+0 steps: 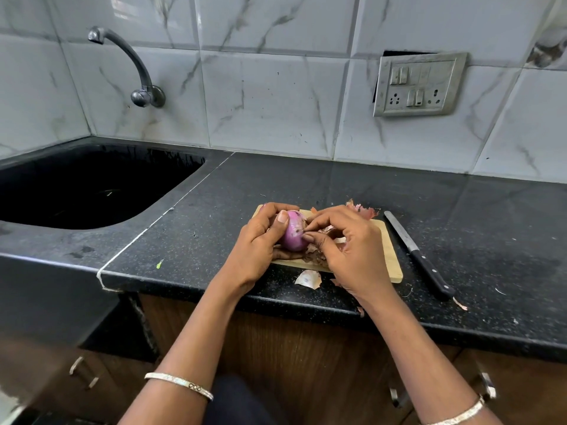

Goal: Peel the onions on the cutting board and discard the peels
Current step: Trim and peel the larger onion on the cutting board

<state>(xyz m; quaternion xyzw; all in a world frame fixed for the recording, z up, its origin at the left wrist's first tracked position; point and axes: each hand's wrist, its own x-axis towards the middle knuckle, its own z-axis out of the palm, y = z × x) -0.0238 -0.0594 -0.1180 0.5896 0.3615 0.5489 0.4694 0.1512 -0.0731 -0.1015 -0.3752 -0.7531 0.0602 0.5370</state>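
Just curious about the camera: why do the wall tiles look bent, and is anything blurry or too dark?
Head view: the wide-angle lens bows the wall tiles; the sink is nearly black; the lower-left corner is smeared; the left hand, right hand and onion look sharp; soft reflections on the countertop.

The black speckled desk [306, 185] carries a wooden cutting board [391, 256] near its front edge. A black-handled knife [418, 254] lies just beside the board's right side. A pale peel piece [308, 279] lies at the board's front edge, and a reddish peel [363, 210] lies at its far right corner.
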